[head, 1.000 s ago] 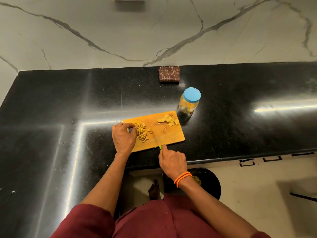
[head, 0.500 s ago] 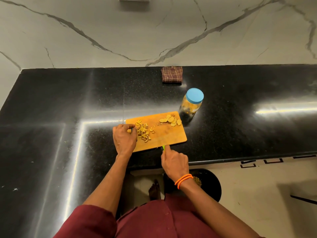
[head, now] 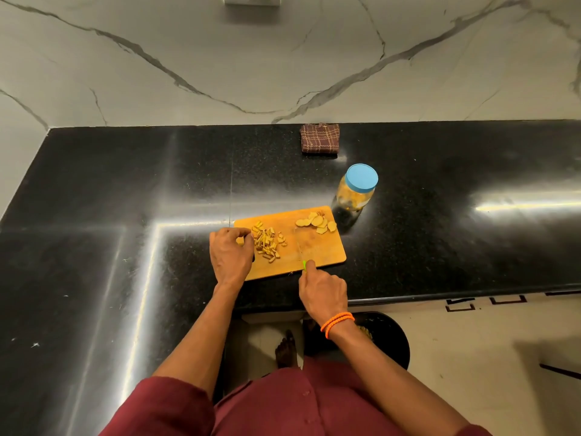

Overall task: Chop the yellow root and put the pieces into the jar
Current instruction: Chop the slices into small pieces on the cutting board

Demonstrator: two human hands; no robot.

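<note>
Left hand (head: 230, 253) fingers pinch a yellow root piece, apparently, at board (head: 327, 256) edge | right hand (head: 323, 292) grips knife (head: 301, 254) | chopped pieces (head: 267, 242) light, stiff, scatter-prone: scoop together | jar (head: 356, 196) capped, beside board

Folded checked cloth (head: 320, 138) on black counter (head: 125, 190); perhaps a dark bin (head: 390, 338) below
</note>
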